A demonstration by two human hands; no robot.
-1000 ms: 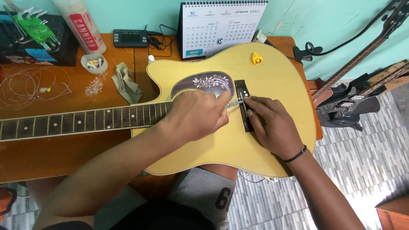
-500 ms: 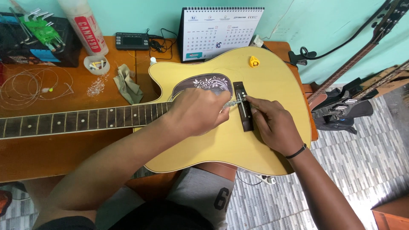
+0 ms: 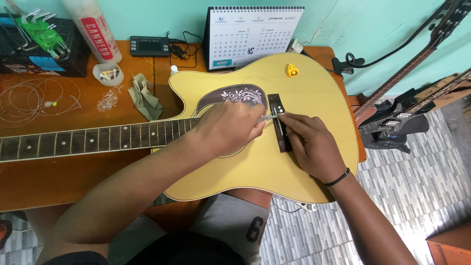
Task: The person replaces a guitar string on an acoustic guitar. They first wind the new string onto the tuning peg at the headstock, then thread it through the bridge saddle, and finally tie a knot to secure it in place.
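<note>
Guitar (image 3: 274, 162) lies flat across the desk (image 3: 64, 176) and the person's lap, top up, so the bridge (image 3: 280, 122) faces the hands. Left hand (image 3: 230, 128) is closed on a thin tool (image 3: 267, 118) aimed at the bridge; right hand (image 3: 311, 145) presses there, fingers together. Tool tip hidden by fingers; headstock cut off.

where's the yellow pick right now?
Head view: the yellow pick lies on the guitar's yellow top, toward the far edge, just in front of the desk calendar and beyond the dark bridge, clear of both hands.
</note>
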